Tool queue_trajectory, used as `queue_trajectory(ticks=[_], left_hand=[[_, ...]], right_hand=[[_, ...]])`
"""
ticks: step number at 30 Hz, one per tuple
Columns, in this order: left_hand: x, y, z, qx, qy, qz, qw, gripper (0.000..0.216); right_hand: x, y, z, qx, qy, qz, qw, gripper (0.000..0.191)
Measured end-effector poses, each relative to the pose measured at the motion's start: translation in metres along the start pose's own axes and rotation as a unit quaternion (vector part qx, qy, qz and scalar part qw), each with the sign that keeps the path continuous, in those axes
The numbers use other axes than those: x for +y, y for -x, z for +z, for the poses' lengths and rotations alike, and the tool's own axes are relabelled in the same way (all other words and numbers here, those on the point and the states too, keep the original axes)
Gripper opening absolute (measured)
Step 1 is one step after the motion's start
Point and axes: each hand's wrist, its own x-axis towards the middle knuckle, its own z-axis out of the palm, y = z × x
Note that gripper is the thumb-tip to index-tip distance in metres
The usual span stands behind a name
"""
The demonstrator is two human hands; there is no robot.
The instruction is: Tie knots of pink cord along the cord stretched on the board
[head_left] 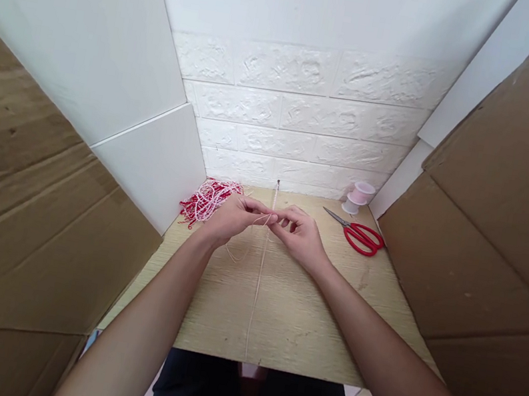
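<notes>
Pale cord (256, 291) runs from the far edge of the desk (218, 319) to its near edge, apparently anchored at the far end so it can be worked under tension. Fingers of the left hand (235, 217) and right hand (302, 237) pinch it narrowly, tip to tip; individual strands are indistinct. Red-handled scissors (363, 237) lie near the right edge, presumably within reach.

Over on the counter (294, 324), a heap of cords (208, 201) lies back left, scissors (348, 226) back right, stacked spools (361, 192) behind them; a single cord (257, 291) runs front to back between.
</notes>
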Motion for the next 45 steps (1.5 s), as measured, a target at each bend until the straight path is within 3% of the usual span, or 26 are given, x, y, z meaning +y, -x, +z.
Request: queue_trajectory(ticks=[9, 21, 32, 45], left_hand=[[0.002, 0.000, 0.001, 0.056, 0.018, 0.028, 0.998, 0.036], [-0.009, -0.006, -0.001, 0.106, 0.034, 0.048, 0.993, 0.036], [-0.007, -0.006, 0.000, 0.116, 0.082, 0.037, 0.989, 0.045], [-0.006, -0.007, 0.003, 0.159, 0.126, 0.079, 0.976, 0.038]], right_hand=[[0.004, -0.001, 0.000, -0.002, -0.017, 0.011, 1.000, 0.019], [0.014, 0.003, 0.004, -0.055, -0.037, -0.007, 0.998, 0.012], [0.022, 0.004, 0.005, -0.075, -0.012, -0.002, 0.997, 0.008], [0.023, 0.004, 0.006, -0.080, 0.010, -0.045, 0.996, 0.010]])
